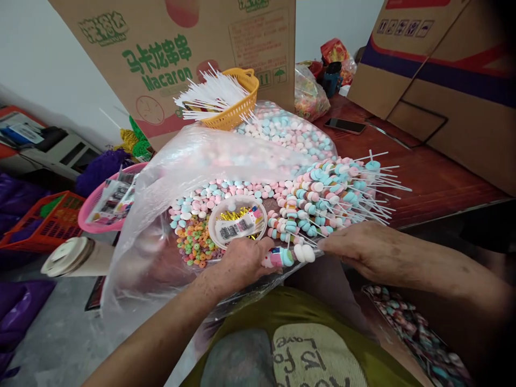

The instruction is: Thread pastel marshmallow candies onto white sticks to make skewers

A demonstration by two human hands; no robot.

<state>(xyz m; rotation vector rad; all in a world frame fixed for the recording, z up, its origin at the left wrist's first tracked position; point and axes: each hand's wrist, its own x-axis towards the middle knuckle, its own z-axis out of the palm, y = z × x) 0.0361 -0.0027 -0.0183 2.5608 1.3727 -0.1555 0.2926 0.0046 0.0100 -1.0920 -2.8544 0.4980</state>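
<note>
My left hand is closed on the near end of a candy skewer with a printed label, blue and white pieces on it. My right hand reaches in from the right with its fingers pressed together at the white stick of a skewer, by the edge of the pile; exactly what it pinches is too small to tell. Beyond it lies a pile of finished skewers, sticks pointing right. Just behind my left hand stands a white bowl with labels and gold ties. Colourful cereal rings lie left of the bowl.
Loose pastel candies lie in a clear plastic bag. A yellow basket of white sticks stands behind, before a large carton. At the right are a phone and another carton. A pink basket stands left.
</note>
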